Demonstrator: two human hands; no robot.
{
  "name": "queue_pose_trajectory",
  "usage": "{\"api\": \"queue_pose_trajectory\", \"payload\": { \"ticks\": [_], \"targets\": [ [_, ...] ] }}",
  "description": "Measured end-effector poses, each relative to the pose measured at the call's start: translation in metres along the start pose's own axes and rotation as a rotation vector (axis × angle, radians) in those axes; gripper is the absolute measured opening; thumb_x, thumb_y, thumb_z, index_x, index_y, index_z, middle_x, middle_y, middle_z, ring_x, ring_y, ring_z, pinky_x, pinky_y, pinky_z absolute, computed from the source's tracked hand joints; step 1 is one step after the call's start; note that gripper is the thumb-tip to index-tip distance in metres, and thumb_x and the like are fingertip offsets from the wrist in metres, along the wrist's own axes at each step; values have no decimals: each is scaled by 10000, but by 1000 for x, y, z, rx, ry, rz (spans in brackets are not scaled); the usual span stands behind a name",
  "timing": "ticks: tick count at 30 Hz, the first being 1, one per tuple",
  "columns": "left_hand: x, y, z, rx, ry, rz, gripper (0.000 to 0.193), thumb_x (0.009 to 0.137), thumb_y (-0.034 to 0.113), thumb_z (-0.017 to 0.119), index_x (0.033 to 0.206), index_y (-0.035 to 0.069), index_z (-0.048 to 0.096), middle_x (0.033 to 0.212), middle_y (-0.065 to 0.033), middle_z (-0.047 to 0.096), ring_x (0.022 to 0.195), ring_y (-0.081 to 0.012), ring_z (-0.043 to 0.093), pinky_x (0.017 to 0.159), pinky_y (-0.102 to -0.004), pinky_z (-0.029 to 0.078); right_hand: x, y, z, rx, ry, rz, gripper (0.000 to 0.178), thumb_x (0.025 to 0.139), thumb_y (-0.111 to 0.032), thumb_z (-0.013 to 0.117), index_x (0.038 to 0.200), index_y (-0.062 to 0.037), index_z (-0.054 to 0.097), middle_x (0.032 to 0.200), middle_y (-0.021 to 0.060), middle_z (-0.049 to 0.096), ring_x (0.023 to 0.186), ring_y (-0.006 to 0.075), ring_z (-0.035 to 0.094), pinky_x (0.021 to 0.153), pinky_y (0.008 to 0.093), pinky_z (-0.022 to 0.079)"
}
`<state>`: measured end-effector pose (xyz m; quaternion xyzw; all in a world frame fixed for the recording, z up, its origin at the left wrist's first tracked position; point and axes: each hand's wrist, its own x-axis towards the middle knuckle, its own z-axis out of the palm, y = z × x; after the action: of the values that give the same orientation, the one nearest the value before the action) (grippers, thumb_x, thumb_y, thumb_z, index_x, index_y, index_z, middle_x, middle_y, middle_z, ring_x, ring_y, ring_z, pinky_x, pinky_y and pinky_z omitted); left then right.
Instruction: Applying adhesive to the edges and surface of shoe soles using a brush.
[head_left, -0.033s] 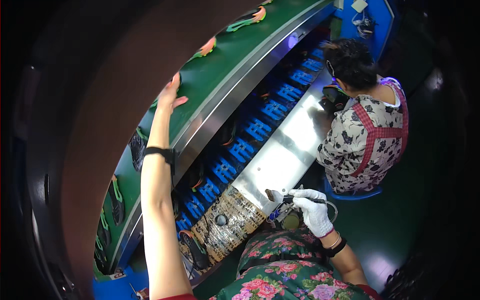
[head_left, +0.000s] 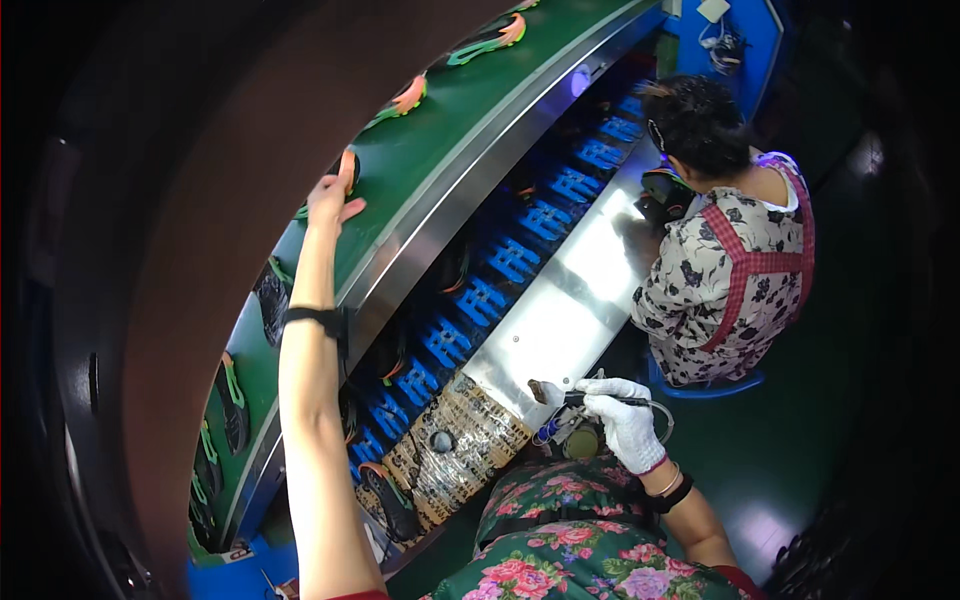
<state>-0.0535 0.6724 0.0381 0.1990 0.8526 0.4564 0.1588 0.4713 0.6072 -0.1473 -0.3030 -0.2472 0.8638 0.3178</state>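
Nearest us, above the flowered apron (head_left: 560, 520), our white-gloved right hand (head_left: 625, 425) is closed around the dark handle of a brush (head_left: 553, 395), its bristles pointing left over the metal bench (head_left: 540, 330). We judge the brush light, with a stiff handle and softer bristles, best taken by the handle well behind the metal collar; the thin tube (head_left: 671, 424) curving past the glove may tug a little, though we cannot see where it joins. Farther out, past the blue rack (head_left: 480, 300), our bare left hand (head_left: 328, 203) reaches across the green belt (head_left: 440, 150) to an orange-edged shoe part (head_left: 347, 167), which lies there partly hidden. The fingers are at its edge and the thumb stands apart; we cannot tell whether they truly grip it. We expect it to be light, bendy and hard to break, its rim the surest hold. Beyond, another orange-tipped shoe part (head_left: 408, 97) rests on the belt.
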Motion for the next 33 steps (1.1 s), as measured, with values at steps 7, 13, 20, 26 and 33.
{"api": "queue_pose_trajectory", "payload": {
  "ticks": [7, 13, 20, 26, 33],
  "targets": [
    [-166, -49, -33, -363, -18, 154, 220, 1064, 307, 616, 1098, 91, 598, 1154, -73, 628, 1025, -214, 673, 895, -367, 592, 7, -3, 4, 27, -61, 52, 202, 858, 61, 714, 1048, 38, 777, 1021, 125, 784, 925, 185, 735, 885, 295, 565],
    [-307, -119, -35, -452, 274, 247, 562, 892, 7, 689, 1408, 41, 470, 1242, -125, 567, 1227, -228, 590, 1093, -363, 466, 1, -12, 32, 62, -160, 87, 153, 863, 63, 717, 1001, 29, 775, 1027, 125, 781, 904, 173, 734, 830, 278, 571],
    [-312, -182, -15, -970, -75, -418, 135, 818, 57, 621, 881, -38, 694, 819, -131, 711, 750, -244, 714, 755, -369, 592, -11, -46, 104, -437, -345, -355, 120, 819, 103, 755, 908, 23, 761, 929, 120, 760, 854, 199, 747, 777, 310, 607],
    [-369, -158, 15, -1117, -411, -342, 601, 723, 29, 575, 1311, -95, 566, 1233, -226, 684, 1157, -341, 679, 1055, -467, 533, -10, -54, 143, -450, -408, -346, 177, 765, 47, 839, 937, 25, 805, 926, 121, 795, 870, 158, 755, 808, 308, 605],
    [-395, -165, 30, -1661, -499, -364, 838, 971, 771, 447, 1488, 118, 543, 1447, -96, 613, 1297, -290, 591, 1116, -458, 464, 0, -31, 134, -766, -606, -695, 186, 796, 35, 788, 978, 0, 798, 1016, 147, 798, 926, 247, 773, 825, 351, 602]
  ]
}}
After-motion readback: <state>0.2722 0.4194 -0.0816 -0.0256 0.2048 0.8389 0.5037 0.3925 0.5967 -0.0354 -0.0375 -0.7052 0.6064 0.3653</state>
